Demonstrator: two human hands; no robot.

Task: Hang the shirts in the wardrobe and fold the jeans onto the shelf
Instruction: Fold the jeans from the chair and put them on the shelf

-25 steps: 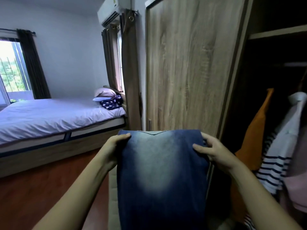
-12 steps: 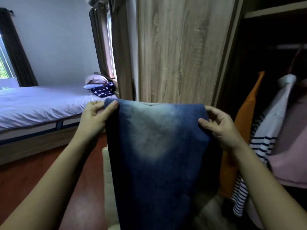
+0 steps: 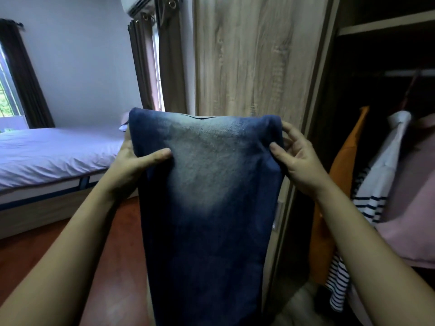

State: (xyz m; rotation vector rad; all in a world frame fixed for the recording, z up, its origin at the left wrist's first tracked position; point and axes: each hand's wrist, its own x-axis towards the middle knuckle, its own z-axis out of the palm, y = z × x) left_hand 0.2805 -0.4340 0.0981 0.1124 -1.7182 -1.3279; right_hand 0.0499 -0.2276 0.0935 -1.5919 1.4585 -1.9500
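Two hands hold up the jeans (image 3: 207, 208) in the middle of the view. The jeans hang straight down toward 6 o'clock, with their top edge folded over and level. They are dark blue at the sides and faded pale in the middle.

The left hand (image 3: 134, 165) has a closed grip on the left edge of the jeans, just below the top corner. Its thumb lies flat across the front of the cloth and points toward 3 o'clock. The other fingers are hidden behind the jeans.

The right hand (image 3: 296, 158) has a closed grip on the right edge, near the top corner. Its thumb presses on the front and points toward 9 o'clock, and the fingers curl around the back edge. So the jeans are stretched between the two grips, with most of the cloth hanging below them.

Behind the jeans, at 12 o'clock, stands the wood door (image 3: 254, 55) of the wardrobe. The wardrobe is open at 3 o'clock. A shelf (image 3: 386, 23) runs across its top, at about 1 o'clock. Under it hang an orange shirt (image 3: 339, 161), a white shirt (image 3: 386, 165) with dark stripes and a pink shirt (image 3: 412, 196). The jeans do not touch the shelf.

At 9 o'clock is a bed (image 3: 54, 151) with a pale sheet. The floor (image 3: 35, 250) below it is red-brown.
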